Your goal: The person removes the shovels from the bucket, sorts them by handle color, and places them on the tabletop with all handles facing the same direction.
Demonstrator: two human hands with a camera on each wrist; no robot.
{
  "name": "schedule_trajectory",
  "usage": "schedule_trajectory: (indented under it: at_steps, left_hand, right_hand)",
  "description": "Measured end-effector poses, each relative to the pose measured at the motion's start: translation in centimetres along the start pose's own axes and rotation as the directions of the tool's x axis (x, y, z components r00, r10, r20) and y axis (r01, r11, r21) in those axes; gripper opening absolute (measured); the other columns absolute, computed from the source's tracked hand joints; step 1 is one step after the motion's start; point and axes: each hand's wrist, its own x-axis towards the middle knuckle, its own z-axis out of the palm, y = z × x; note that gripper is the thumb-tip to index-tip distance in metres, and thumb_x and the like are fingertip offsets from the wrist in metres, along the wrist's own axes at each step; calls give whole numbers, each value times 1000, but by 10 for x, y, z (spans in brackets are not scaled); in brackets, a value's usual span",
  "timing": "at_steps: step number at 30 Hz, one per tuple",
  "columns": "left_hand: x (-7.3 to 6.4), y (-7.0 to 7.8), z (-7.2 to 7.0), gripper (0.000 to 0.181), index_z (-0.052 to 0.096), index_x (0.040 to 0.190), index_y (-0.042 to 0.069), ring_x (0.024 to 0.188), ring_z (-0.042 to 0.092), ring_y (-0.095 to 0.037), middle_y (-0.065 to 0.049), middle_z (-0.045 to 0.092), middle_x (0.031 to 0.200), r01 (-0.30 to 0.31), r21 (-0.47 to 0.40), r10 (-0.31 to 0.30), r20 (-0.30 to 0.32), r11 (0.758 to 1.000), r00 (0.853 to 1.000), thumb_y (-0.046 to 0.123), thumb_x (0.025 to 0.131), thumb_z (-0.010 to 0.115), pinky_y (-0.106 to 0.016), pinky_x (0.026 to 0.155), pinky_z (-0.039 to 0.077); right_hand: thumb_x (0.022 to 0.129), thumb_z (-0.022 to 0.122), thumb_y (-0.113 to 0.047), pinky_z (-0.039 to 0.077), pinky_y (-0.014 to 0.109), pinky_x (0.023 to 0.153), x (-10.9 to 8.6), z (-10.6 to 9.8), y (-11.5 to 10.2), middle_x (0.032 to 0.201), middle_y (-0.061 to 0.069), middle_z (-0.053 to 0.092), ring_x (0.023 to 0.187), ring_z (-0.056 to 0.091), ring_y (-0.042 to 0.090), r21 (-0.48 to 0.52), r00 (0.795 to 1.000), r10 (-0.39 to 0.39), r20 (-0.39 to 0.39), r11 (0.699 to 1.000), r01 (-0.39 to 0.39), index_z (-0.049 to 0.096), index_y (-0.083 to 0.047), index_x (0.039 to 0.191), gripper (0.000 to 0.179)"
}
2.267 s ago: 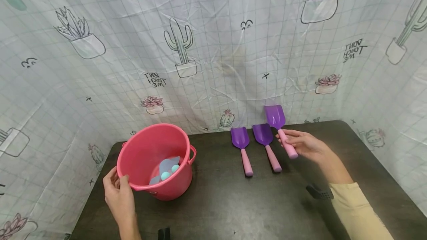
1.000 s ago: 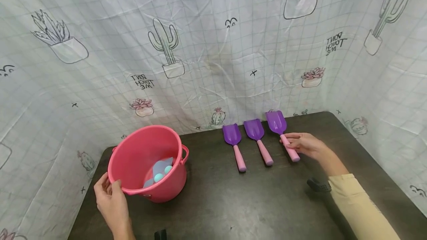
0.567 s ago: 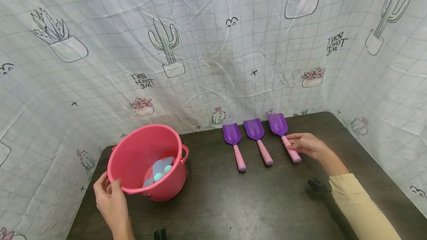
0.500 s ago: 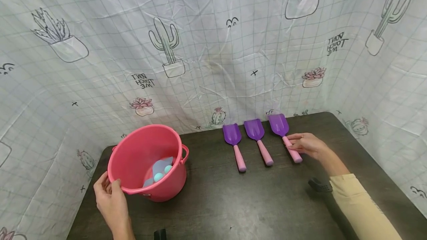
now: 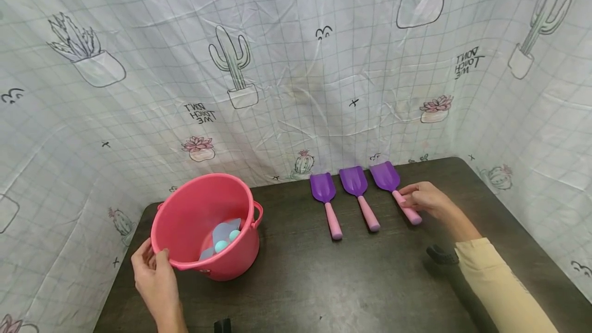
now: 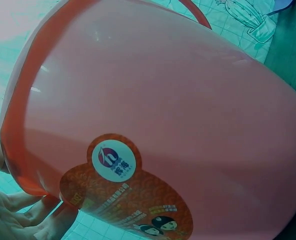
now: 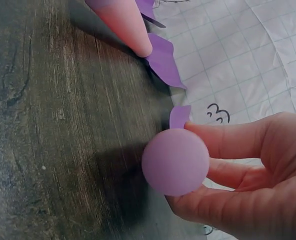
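Head view: right hand (image 5: 425,199) pinches rightmost shovel (image 5: 391,183) by pink handle; left hand (image 5: 157,276) grips bucket (image 5: 238,257) at near-left rim; hands well apart. Shovel lies just left of right hand, our nearer one, long axis far-left to near-right, blade by counter's (image 5: 324,281) far edge. Whether handle touches counter, we cannot tell. Middle shovel (image 5: 359,193) and left shovel (image 5: 326,199) beside it, near parallel. Bucket, far left, holds two mint balls (image 5: 221,246), blue-grey pieces (image 5: 223,231).

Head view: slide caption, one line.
Left hand grips pink bucket; right hand pinches the rightmost purple scoop of three.
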Motion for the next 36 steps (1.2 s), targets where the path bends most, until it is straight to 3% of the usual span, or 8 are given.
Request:
schedule_trajectory:
  at_steps: [5,11,19,24,27,31,36]
  left_hand:
    - [0,0,0,49,50,145,-2,97,51,0,-9,54,130,6,1,-6,4,1000,1000,6,97,51,-8,73,42]
    - [0,2,0,49,50,146,-1,99,51,-1,-13,54,135,17,13,-17,1,1000,1000,7,97,51,-8,73,42]
    - [-1,1,0,50,49,146,-2,97,50,0,-15,53,136,19,18,-19,0,1000,1000,7,97,50,-7,73,41]
    - [-1,1,-1,50,50,146,-1,97,50,1,-16,54,136,8,20,-8,-5,1000,1000,8,97,51,-8,74,41]
    - [-1,1,-2,50,50,146,-2,97,50,1,-16,54,136,6,21,-6,-7,1000,1000,8,97,51,-8,74,41]
    - [-2,1,-2,50,49,147,-2,98,49,-1,-17,53,138,16,29,-16,-6,999,1000,8,98,50,-8,74,40]
    - [-2,1,-1,50,47,148,0,98,49,-1,-18,52,141,21,38,-21,0,999,1000,8,99,49,-7,73,40]
  right_hand:
    - [91,59,6,54,31,81,0,-1,0,109,19,64,89,61,12,-22,1000,9,-14,1000,-9,43,28,135,52]
    - [88,61,8,58,35,81,-2,0,-2,112,28,62,91,62,17,-69,999,-8,-48,998,5,48,29,127,47]
    - [80,64,7,59,35,75,-4,4,-4,110,31,65,88,65,23,-203,994,-39,-105,979,17,57,26,119,43]
    - [85,63,4,59,40,78,-2,8,-4,116,35,63,95,66,30,-229,990,-41,-131,973,10,58,25,119,41]
    - [91,62,-5,57,47,84,-3,13,-10,117,35,64,101,65,39,-296,975,-89,-204,955,26,61,21,119,38]
    - [98,62,-17,50,57,90,-8,24,-31,120,33,66,110,62,49,-394,932,-213,-294,915,85,64,16,122,41]
    - [103,61,-22,49,57,92,-24,42,-72,123,30,67,113,62,46,-376,898,-327,-294,903,205,65,11,126,40]
